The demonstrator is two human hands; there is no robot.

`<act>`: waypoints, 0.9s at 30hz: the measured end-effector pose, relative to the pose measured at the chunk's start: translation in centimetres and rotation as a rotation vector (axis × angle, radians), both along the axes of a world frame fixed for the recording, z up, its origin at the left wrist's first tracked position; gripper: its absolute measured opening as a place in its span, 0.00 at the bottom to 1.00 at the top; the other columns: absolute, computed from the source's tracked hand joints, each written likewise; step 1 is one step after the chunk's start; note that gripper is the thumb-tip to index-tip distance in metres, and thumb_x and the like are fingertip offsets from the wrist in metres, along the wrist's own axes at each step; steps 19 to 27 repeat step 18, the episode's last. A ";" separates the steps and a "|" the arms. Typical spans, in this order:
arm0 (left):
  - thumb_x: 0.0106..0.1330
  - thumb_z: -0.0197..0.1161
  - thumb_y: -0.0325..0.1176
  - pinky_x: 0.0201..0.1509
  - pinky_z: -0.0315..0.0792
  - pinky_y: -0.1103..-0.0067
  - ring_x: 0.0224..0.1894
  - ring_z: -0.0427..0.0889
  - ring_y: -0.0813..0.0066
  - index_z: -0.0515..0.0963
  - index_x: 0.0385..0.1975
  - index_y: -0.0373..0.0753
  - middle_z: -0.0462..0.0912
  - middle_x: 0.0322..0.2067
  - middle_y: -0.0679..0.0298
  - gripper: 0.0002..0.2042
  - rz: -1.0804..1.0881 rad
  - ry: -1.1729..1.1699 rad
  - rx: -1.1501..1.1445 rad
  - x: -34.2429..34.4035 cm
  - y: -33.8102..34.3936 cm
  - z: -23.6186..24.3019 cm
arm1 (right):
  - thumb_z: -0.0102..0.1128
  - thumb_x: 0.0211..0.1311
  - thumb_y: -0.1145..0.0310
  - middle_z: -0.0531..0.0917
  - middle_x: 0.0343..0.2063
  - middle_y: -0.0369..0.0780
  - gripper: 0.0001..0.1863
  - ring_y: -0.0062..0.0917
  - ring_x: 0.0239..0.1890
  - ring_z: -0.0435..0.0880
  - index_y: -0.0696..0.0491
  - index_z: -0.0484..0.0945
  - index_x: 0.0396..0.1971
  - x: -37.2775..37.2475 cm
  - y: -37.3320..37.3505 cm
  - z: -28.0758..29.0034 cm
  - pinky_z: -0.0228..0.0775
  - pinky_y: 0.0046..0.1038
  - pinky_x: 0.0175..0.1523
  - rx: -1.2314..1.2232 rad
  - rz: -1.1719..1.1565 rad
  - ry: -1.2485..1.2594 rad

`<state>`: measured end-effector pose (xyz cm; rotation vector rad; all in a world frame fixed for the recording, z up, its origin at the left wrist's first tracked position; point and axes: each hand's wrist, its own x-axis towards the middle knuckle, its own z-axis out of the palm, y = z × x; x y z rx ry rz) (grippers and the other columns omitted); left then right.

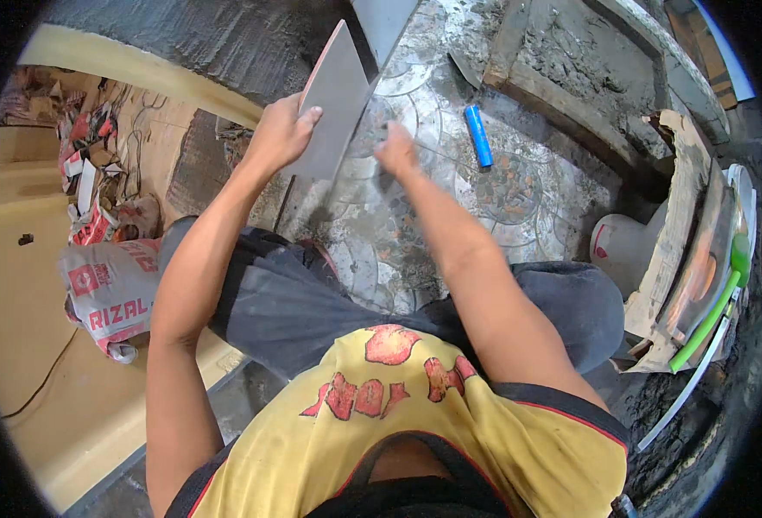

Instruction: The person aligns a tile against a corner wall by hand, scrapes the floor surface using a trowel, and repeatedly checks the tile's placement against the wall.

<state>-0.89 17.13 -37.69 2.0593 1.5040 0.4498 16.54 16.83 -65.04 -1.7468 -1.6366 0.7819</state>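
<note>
tile [338,99] gripped by left hand [279,134]; right hand [395,151] fingers hidden

Grey tile [339,95], tilted on edge

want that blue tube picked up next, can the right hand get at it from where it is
Probably yes. The blue tube lies in the open on the patterned floor, just beyond the right hand, with nothing between them. The left hand holds the grey tile.

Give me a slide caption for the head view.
Left hand tilts a grey tile over the patterned floor; right hand beside it, blue marker nearby.
</note>
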 end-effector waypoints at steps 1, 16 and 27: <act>0.68 0.55 0.38 0.51 0.72 0.62 0.46 0.80 0.39 0.77 0.48 0.29 0.81 0.40 0.38 0.18 -0.024 0.029 0.038 0.1 0.4 -0.5 | 0.62 0.52 0.65 0.75 0.51 0.52 0.35 0.47 0.53 0.78 0.53 0.62 0.62 -1.6 -1.4 -0.1 0.73 0.42 0.56 -0.022 0.047 0.081; 0.69 0.58 0.41 0.52 0.73 0.72 0.44 0.83 0.68 0.78 0.52 0.32 0.86 0.42 0.53 0.20 0.110 0.146 -0.054 -1.5 1.0 -4.0 | 0.66 0.54 0.56 0.73 0.53 0.60 0.53 0.47 0.47 0.82 0.69 0.44 0.69 -7.8 -4.0 2.0 0.78 0.39 0.51 -0.106 0.280 0.047; 0.61 0.67 0.41 0.65 0.65 0.74 0.55 0.80 0.70 0.75 0.58 0.35 0.85 0.44 0.53 0.27 0.143 0.120 -0.006 -3.8 -2.0 -4.5 | 0.67 0.54 0.55 0.71 0.55 0.60 0.56 0.48 0.47 0.82 0.68 0.40 0.70 -7.4 -3.9 2.8 0.78 0.40 0.52 -0.234 0.341 0.071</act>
